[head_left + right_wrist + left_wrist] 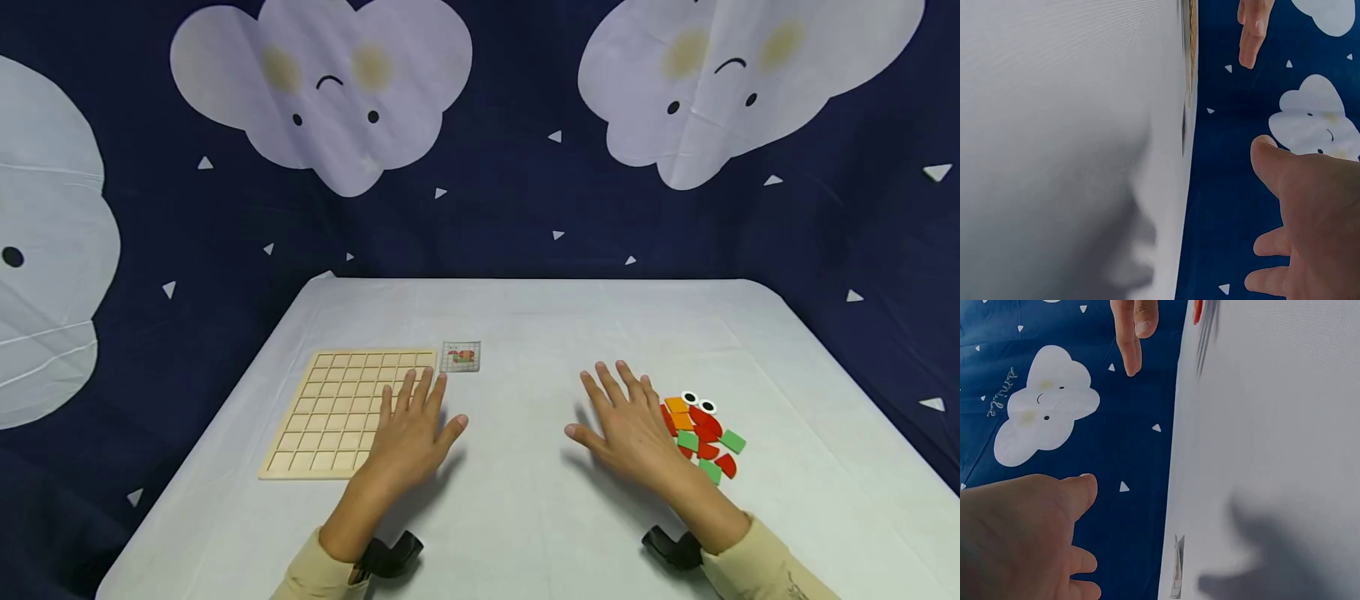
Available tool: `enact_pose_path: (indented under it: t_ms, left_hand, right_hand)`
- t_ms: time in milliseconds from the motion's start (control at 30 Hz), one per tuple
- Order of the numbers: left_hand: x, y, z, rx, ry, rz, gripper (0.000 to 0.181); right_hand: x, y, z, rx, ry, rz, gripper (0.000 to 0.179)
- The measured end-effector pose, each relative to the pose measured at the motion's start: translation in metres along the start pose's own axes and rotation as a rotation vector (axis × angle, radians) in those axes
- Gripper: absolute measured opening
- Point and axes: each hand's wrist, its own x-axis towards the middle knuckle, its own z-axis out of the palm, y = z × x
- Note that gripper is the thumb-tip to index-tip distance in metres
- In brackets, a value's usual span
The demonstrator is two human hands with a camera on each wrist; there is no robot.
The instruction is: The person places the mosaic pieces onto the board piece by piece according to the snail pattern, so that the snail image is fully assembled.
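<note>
Left hand (408, 437) and right hand (632, 429): spread wide, empty. Square-gridded wooden board (330, 417): left hand's 9 o'clock; printed card (461, 357): its 1 o'clock. Flat square and wedge pieces (707, 433): right hand's 3 o'clock.

Left sleeve (318, 571): beige cloth, softly creased, its cuff ending just short of the wrist
Right sleeve (757, 562): matching beige, with thin dark marks too small to read toward the picture's lower edge
Left wrist piece (395, 557): black, bent and stubby, jutting out beside the cuff
Right wrist piece (672, 550): black too, similarly curved, beside its own cuff
Left hand (408, 442): bare, slim fingers
Right hand (633, 437): bare, slim-fingered, nails short
</note>
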Motion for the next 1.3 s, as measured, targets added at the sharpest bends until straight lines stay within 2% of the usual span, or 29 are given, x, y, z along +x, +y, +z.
enact_pose_path:
  t_ms: [300,533,900,1300]
  left_hand:
    - [-0.001,-0.009,-0.005,-0.004,0.059,0.023,0.071]
    - [-0.004,-0.02,-0.01,-0.061,0.109,0.038,0.068]
    - [-0.006,-0.045,-0.02,-0.121,0.136,0.025,0.068]
    - [-0.01,-0.079,-0.035,-0.239,0.185,-0.002,0.06]
  right_hand:
    - [0.008,-0.007,-0.001,0.018,0.018,-0.021,0.081]
    - [0.015,-0.013,-0.001,0.032,0.056,-0.054,0.077]
    - [0.031,-0.023,0.003,0.089,0.088,-0.086,0.074]
    - [0.047,-0.034,0.006,0.167,0.086,-0.136,0.069]
